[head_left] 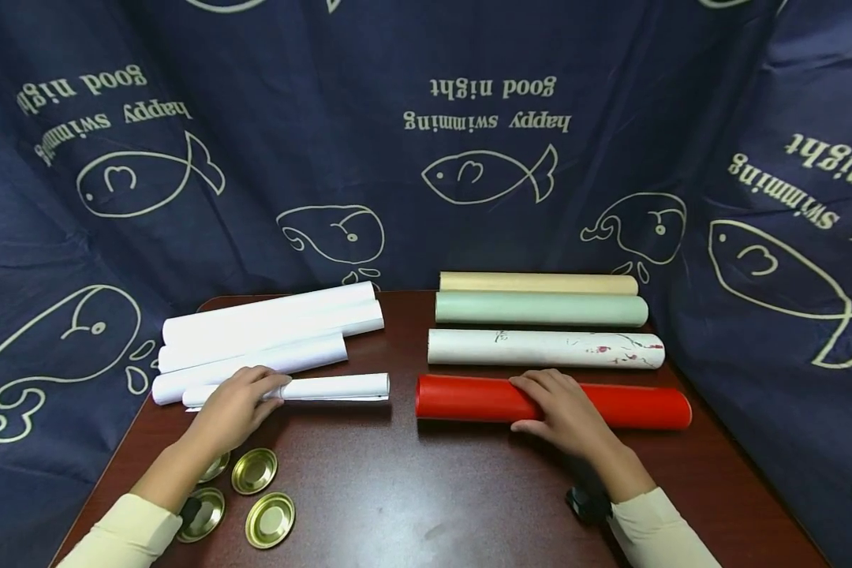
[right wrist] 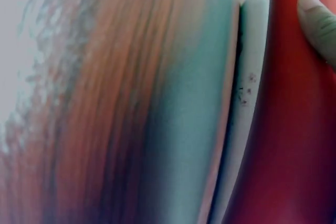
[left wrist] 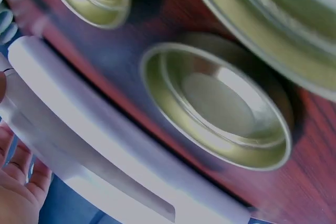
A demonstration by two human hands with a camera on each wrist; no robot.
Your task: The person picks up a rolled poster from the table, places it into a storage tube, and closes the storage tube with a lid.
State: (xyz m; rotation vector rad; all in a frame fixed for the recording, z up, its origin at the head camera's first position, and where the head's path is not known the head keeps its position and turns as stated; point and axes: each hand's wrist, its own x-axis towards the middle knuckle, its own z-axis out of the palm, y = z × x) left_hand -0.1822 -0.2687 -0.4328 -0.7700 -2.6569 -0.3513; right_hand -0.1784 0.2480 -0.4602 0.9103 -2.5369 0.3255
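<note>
My left hand point(head_left: 237, 406) grips a thin white paper roll point(head_left: 337, 386) at the front of the left group, its thumb on the near side. In the left wrist view, the fingers point(left wrist: 21, 166) show beyond the white roll. On the right, my right hand point(head_left: 557, 406) holds a thick red paper roll point(head_left: 639, 406), fingers laid over the top and thumb along the near side. The right wrist view shows the thumb point(right wrist: 320, 24) against the red surface. Both rolls lie on the table; parts under the hands are hidden.
Behind the left hand lie several white rolls point(head_left: 255, 319). Beyond the red roll are a patterned white roll point(head_left: 539, 349), a green roll point(head_left: 539, 308) and a beige roll point(head_left: 539, 282). Several shallow gold tin dishes point(head_left: 270, 521) sit at front left. A dark blue curtain point(head_left: 397, 158) surrounds the table point(head_left: 412, 489).
</note>
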